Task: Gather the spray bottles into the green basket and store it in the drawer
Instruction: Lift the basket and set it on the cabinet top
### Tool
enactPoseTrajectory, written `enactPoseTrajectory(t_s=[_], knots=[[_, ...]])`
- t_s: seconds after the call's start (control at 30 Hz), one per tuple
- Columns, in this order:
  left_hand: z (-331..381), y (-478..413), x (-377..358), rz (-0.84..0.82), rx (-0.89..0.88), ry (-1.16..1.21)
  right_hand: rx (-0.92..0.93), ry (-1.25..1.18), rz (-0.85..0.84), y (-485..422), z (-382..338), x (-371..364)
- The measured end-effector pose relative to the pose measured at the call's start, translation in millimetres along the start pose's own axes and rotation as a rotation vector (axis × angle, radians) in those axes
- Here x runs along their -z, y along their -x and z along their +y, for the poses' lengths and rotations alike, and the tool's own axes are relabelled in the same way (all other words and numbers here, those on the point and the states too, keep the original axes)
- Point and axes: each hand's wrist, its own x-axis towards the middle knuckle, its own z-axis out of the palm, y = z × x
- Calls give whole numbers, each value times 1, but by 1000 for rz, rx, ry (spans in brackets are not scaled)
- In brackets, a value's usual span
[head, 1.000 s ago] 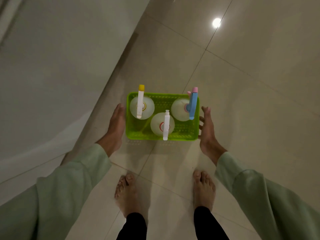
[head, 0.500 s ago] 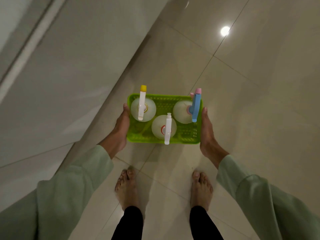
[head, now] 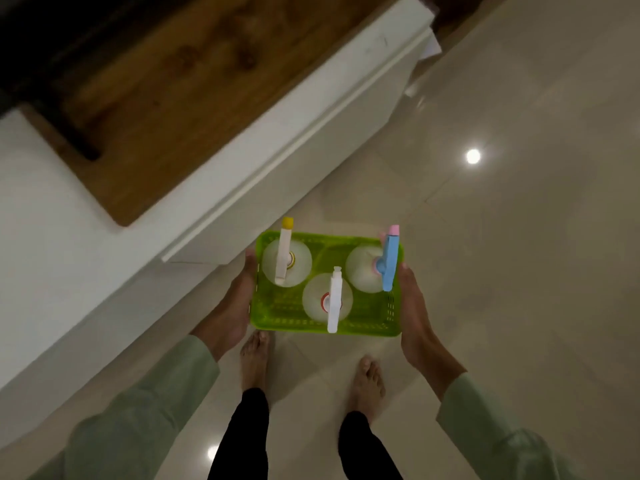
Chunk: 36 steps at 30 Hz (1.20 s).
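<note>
Beside white cabinet (head: 242,188), held green basket (head: 377,328).

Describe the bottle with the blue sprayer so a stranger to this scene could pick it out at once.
Find the green basket held between the left hand and right hand above the tiled floor. Three pale round bottles stand in it; the wanted one is at its right end, beside the right hand. Only it has a blue sprayer with a pink tip; the others' sprayers are white.

Long, loose sleeves of pale green cloth are worn on both arms, ending at the wrists, so the left hand (head: 231,308) and right hand (head: 417,315) are left uncovered. Black trousers (head: 242,434) are worn; both feet (head: 367,379) are bare.
</note>
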Motion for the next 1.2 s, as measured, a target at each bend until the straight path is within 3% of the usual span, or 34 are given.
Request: enactPoseTrajectory(t_s=[0.13,0.5,0.93,1.2], knots=[[-2,57,19,-22,2,170,64,67,-75,44,-30,-4],[-18,209,153,215,-105,320,209,290,-333,181,-120,-112],[-61,255,393,378,-152,476,204,438,-513,261,-89,-358],[-58,250,485,377,-112,548,187,543,-509,261,-68,-470]])
